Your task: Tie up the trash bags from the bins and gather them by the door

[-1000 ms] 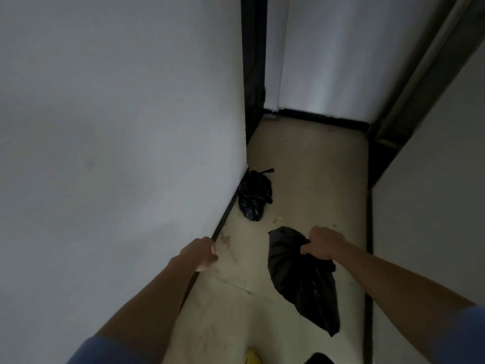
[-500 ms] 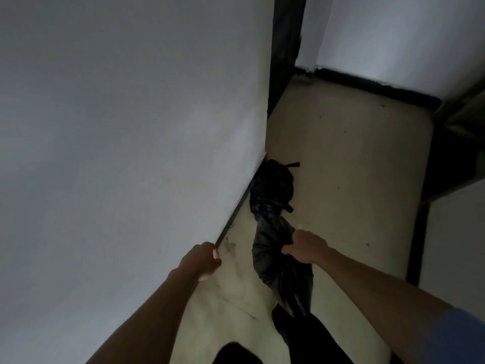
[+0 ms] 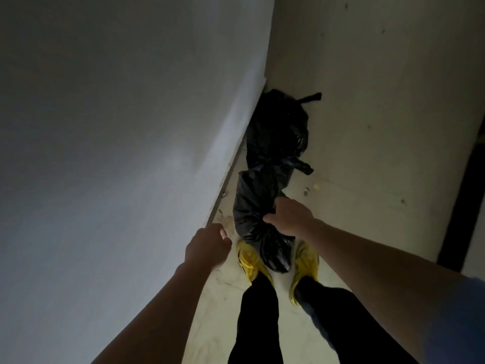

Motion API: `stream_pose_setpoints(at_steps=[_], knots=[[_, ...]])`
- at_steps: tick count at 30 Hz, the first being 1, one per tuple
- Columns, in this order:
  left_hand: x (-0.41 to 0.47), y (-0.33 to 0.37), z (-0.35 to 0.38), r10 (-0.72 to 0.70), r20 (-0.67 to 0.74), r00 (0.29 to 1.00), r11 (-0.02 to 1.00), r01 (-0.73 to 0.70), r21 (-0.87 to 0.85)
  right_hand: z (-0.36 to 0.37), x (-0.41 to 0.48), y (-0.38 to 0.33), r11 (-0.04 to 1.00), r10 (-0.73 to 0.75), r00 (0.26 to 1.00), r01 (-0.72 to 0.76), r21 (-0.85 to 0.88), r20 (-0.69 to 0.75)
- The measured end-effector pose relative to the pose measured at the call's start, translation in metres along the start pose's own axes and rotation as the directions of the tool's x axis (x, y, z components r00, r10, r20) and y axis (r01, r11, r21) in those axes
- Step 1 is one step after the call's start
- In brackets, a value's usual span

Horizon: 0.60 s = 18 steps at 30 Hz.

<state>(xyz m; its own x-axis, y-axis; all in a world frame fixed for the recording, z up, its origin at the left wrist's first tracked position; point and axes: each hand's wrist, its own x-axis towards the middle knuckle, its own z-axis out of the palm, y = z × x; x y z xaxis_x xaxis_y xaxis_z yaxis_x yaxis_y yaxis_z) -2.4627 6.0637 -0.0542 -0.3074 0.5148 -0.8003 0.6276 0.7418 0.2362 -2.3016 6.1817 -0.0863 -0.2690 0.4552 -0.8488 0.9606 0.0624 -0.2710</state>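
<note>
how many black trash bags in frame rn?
2. One tied bag lies on the floor against the wall. The second bag is gripped by the right hand, between the yellow shoes. The dim light could hide more.

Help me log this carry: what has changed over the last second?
The right hand has carried its black bag forward along the wall. The bag now hangs by the yellow shoes, next to the tied bag on the floor. The grip on it is unchanged. The left hand stays curled and empty, and the tied bag has not moved.
</note>
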Motion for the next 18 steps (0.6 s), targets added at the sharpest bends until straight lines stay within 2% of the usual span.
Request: stream_pose_setpoints(at_steps=[10,14,18], knots=[[0.14,-0.057,0.102,-0.114,0.106,0.988,0.99,0.122,-0.067,0.092,0.205,0.022,0.999,-0.002,0.997,0.0,-0.036,-0.071],[0.172,-0.066,0.124,-0.137,0.092,0.986,0.988,0.143,-0.061,0.116,0.251,0.034,0.994,-0.012,0.996,0.003,-0.108,-0.084],[0.179,-0.066,0.129,-0.166,0.093,0.982,0.983,0.172,-0.059,0.116,0.26,0.04,0.994,-0.002,0.998,-0.005,-0.112,-0.061]])
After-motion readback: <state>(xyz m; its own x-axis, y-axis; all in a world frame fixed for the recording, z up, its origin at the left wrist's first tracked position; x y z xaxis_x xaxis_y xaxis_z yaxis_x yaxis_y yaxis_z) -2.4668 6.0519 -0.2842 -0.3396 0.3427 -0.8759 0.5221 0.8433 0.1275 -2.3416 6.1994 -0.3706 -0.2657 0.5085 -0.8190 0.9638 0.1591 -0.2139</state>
